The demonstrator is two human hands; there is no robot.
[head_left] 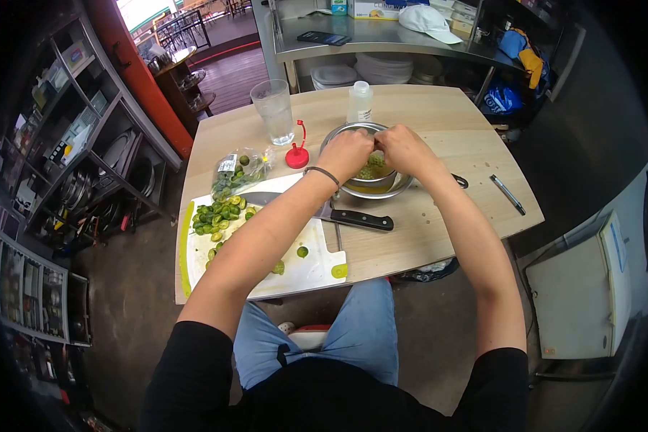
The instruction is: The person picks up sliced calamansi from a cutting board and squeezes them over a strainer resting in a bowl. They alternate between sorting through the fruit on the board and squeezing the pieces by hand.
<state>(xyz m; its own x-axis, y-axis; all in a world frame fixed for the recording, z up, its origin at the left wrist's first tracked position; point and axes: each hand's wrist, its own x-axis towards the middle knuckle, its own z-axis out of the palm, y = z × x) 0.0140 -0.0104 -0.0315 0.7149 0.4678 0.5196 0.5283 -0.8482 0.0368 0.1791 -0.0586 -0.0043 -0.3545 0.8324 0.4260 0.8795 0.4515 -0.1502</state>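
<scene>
Centrally, left hand (348, 153) and right hand (409, 150) curled over metal bowl (384, 194), green pulp (374, 168) inside; grip unclear.

one head-worn view, facing forward and down

a wide, round-edged view looks from the person's head, above the lap, over both forearms to the nearby table (439, 223); with only one view, no scene is shared.
</scene>
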